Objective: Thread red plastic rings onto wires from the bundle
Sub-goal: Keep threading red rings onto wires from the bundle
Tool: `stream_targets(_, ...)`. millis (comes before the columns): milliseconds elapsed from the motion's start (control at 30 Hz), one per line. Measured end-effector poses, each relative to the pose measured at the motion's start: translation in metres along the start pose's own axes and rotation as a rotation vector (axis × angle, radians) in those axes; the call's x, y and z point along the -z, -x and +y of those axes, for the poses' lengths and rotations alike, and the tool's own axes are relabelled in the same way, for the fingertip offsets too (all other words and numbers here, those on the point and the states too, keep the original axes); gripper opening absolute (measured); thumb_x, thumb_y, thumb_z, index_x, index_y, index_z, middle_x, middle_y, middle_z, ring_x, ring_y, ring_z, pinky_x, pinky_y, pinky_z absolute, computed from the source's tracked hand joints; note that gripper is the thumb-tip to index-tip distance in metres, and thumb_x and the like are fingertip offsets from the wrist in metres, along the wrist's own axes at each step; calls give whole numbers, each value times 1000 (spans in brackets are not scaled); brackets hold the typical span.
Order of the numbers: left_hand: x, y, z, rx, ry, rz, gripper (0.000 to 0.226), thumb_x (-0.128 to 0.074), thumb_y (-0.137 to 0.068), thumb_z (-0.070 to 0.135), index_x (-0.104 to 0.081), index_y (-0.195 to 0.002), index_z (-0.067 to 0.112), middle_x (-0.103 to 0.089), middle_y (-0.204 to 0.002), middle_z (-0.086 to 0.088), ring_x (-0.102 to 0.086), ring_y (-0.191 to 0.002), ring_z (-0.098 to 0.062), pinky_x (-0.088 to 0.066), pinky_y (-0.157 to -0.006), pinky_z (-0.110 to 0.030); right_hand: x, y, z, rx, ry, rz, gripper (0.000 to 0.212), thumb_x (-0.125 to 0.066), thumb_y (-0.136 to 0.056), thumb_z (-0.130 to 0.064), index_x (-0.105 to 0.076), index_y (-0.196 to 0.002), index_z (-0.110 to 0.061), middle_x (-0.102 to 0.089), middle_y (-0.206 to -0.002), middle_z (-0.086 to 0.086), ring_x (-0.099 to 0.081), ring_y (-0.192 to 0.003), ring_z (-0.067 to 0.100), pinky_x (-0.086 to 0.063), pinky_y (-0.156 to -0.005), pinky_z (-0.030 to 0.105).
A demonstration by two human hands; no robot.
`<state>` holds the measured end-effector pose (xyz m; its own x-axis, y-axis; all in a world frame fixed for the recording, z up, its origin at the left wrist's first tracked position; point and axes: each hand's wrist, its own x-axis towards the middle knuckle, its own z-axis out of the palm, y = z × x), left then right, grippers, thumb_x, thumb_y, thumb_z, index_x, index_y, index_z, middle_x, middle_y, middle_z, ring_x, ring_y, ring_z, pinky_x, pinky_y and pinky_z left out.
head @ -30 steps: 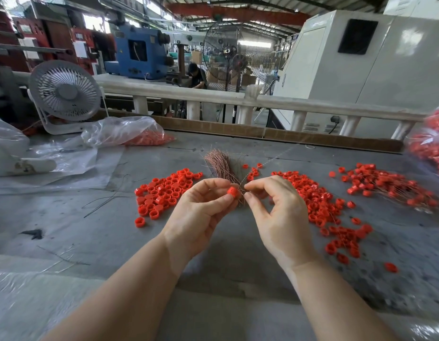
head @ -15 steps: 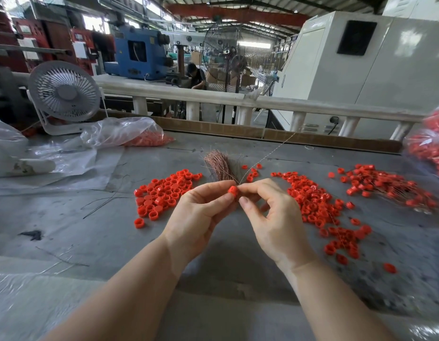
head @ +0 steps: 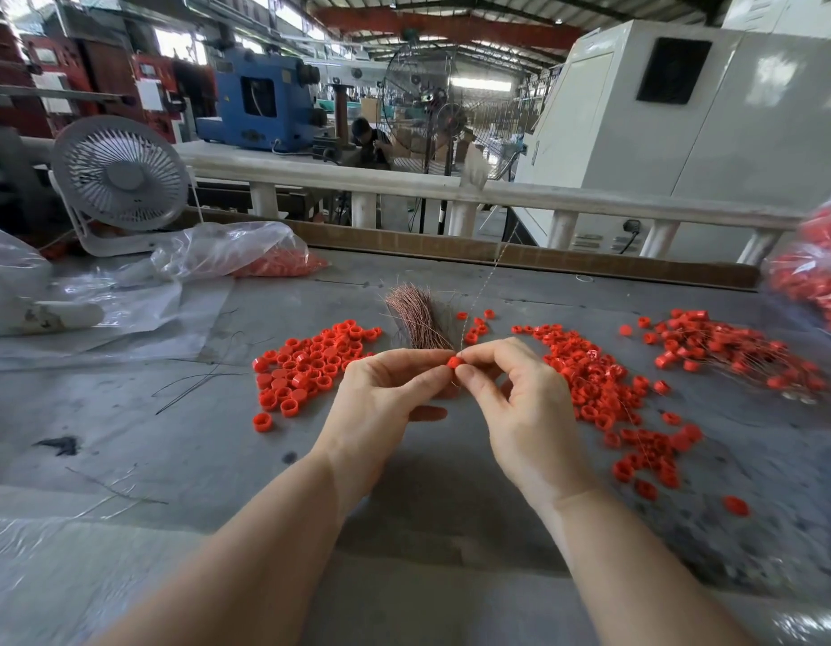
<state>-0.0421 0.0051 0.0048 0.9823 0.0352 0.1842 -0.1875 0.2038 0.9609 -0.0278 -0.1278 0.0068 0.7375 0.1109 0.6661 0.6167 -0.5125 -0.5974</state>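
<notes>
The left hand (head: 381, 403) is pinching a red ring (head: 454, 362) at its fingertips, just in front of the copper wire bundle (head: 415, 314) lying at twelve o'clock on the surface (head: 208, 449). The right hand (head: 525, 412) is pinching a thin wire (head: 490, 272) that is rising toward one o'clock. Judging by this, keeping the ring steady and feeding the wire straight through its hole is working best. No readable writing is showing anywhere.

Near side: I see bare table (head: 432, 519) under wrists.
L flank: ring pile (head: 311, 361) close by.
R flank: ring scatter (head: 604, 394) blocks.
Ahead: wire bundle (head: 415, 314) just beyond fingertips.
</notes>
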Motion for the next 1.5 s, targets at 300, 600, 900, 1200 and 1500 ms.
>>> stream_targets(300,-6,0,-3,-218,-351,127,25,-60,-80,-6,-67,-74,18,-69,-64,-4,-67,-62,-17,-57,-61,-29,-2,2,2,40,60,-86,4,-60,-88,-9,-62,-84,-10,-62,-79,-5,-52,-75,5,-38,-70,14)
stream_targets(600,-7,0,-4,-264,-449,135,25,-63,-78,-3,-65,-70,20,-69,-64,-9,-67,-64,-27,-56,-71,-47,-3,3,3,-5,35,-114,10,-59,-88,-7,-59,-81,-14,-55,-73,-13,-49,-71,2,-35,-65,6)
stream_targets(900,-6,0,-4,-289,-463,124,19,-64,-77,-4,-67,-72,13,-68,-65,-9,-66,-65,-29,-55,-70,-47,-3,4,-1,-29,36,-127,10,-57,-89,-7,-58,-80,-12,-55,-70,-11,-50,-67,0,-35,-61,7)
stream_targets(1200,-7,0,-3,-159,-140,51,19,-59,-85,-5,-69,-80,10,-71,-70,-2,-68,-66,-10,-54,-62,-19,-3,2,-1,-99,-106,-51,14,-61,-88,-10,-58,-79,-21,-61,-71,-13,-58,-68,0,-40,-62,7)
stream_targets(1500,-1,-4,-2,71,205,-47,12,-55,-83,9,-67,-86,7,-71,-71,-3,-66,-64,-9,-54,-60,-19,-2,-1,2,-131,-282,-35,19,-61,-89,-14,-66,-75,-26,-62,-61,-20,-56,-61,-3,-42,-60,15)
